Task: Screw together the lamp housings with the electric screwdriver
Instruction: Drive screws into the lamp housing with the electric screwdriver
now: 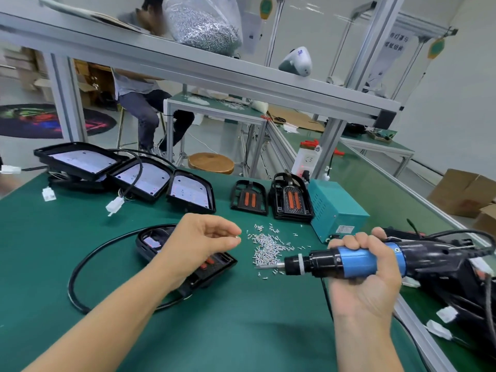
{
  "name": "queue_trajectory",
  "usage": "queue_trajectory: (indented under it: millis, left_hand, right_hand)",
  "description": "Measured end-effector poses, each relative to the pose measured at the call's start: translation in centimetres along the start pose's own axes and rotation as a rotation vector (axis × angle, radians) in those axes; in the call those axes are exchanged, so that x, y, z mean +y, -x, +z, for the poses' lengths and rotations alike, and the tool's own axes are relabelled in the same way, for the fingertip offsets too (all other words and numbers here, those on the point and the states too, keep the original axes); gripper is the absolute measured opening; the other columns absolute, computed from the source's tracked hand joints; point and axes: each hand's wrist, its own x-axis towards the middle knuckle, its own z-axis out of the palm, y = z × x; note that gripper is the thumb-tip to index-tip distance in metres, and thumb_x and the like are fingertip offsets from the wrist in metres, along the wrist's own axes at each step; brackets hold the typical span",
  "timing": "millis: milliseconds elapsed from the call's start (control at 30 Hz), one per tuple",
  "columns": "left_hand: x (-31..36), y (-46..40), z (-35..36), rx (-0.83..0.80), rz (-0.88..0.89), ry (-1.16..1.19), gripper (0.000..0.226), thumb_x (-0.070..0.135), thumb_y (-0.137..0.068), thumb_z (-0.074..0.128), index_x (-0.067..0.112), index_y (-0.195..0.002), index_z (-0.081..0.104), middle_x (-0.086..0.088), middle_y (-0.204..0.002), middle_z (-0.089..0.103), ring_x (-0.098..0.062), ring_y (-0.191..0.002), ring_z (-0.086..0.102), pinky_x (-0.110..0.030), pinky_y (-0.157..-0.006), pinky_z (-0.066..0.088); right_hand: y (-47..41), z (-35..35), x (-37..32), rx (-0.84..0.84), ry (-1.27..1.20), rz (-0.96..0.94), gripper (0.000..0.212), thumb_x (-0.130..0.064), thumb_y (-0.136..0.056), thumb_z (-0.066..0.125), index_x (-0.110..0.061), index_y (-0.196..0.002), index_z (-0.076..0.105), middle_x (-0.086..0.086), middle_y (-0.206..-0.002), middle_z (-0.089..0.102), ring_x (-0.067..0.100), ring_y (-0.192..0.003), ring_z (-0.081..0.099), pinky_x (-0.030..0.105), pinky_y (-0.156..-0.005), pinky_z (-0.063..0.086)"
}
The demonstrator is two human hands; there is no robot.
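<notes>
Right hand (365,267) round screwdriver (349,260); left hand (200,238) half-hiding lamp housing (150,241).

My left hand (198,237) hides the mid part of the lamp housing (153,241) under it, whatever I pinch at the fingertips is too small to tell, screwdriver (349,260) bit tip blurs into the screw pile (267,247), & cable ends run off frame at right.
</notes>
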Motion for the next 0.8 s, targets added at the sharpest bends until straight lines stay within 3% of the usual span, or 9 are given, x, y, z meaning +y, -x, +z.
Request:
queue_trajectory:
  millis: [167, 400, 500, 567, 733, 800]
  left_hand:
    - [0.5, 1.7, -1.6, 0.034, -0.033, 0.043, 0.021, 0.002, -0.076, 0.073, 0.022, -0.074, 0.079, -0.007, -0.077, 0.074, -0.010, -0.066, 0.063, -0.020, -0.057, 0.052]
    - [0.7, 2.8, -2.5, 0.067, -0.022, 0.056, 0.033, -0.003, -0.080, 0.068, 0.026, -0.071, 0.079, -0.002, -0.077, 0.075, -0.007, -0.071, 0.067, -0.011, -0.067, 0.050]
    - [0.6, 3.1, -2.9, 0.077, -0.028, 0.033, 0.024, 0.000, -0.079, 0.070, 0.021, -0.073, 0.079, -0.008, -0.077, 0.075, -0.014, -0.074, 0.068, -0.021, -0.075, 0.053]
    - [0.5, 3.2, -3.1, 0.087, -0.031, 0.009, 0.017, 0.005, -0.078, 0.072, 0.020, -0.075, 0.078, -0.010, -0.077, 0.074, -0.019, -0.076, 0.067, -0.026, -0.081, 0.052]
    - [0.2, 3.2, -3.2, 0.092, 0.000, -0.011, 0.023, 0.005, -0.082, 0.069, 0.026, -0.075, 0.077, -0.006, -0.075, 0.074, -0.010, -0.072, 0.066, -0.014, -0.074, 0.050]
    - [0.1, 3.2, -3.2, 0.097, 0.008, -0.006, 0.025, 0.005, -0.082, 0.069, 0.028, -0.075, 0.077, -0.006, -0.076, 0.074, -0.012, -0.073, 0.065, -0.018, -0.076, 0.051]
  right_hand:
    - [0.4, 2.8, 1.6, -0.040, -0.045, 0.012, 0.022, -0.005, -0.075, 0.055, -0.022, -0.087, 0.057, -0.007, -0.065, 0.051, 0.009, -0.057, 0.052, 0.022, -0.066, 0.050]
    - [1.2, 5.5, 3.6, -0.123, -0.054, 0.036, 0.026, -0.003, -0.071, 0.058, -0.022, -0.087, 0.056, -0.007, -0.063, 0.051, 0.008, -0.056, 0.052, 0.021, -0.065, 0.050]
    - [1.4, 6.0, 4.0, -0.133, -0.040, 0.034, 0.031, -0.005, -0.063, 0.064, -0.022, -0.087, 0.056, -0.006, -0.063, 0.052, 0.008, -0.056, 0.052, 0.022, -0.066, 0.050]
    - [1.4, 6.1, 4.1, -0.132, -0.026, 0.039, 0.028, -0.003, -0.068, 0.061, -0.023, -0.087, 0.056, -0.007, -0.062, 0.051, 0.008, -0.055, 0.052, 0.021, -0.067, 0.050]
    - [1.4, 6.2, 4.1, -0.122, -0.012, 0.039, 0.023, -0.005, -0.070, 0.056, -0.023, -0.085, 0.056, -0.007, -0.062, 0.051, 0.008, -0.055, 0.052, 0.020, -0.066, 0.050]
    - [1.5, 6.2, 4.2, -0.119, -0.003, 0.034, 0.023, -0.006, -0.070, 0.056, -0.023, -0.085, 0.056, -0.007, -0.062, 0.051, 0.008, -0.055, 0.052, 0.020, -0.067, 0.050]
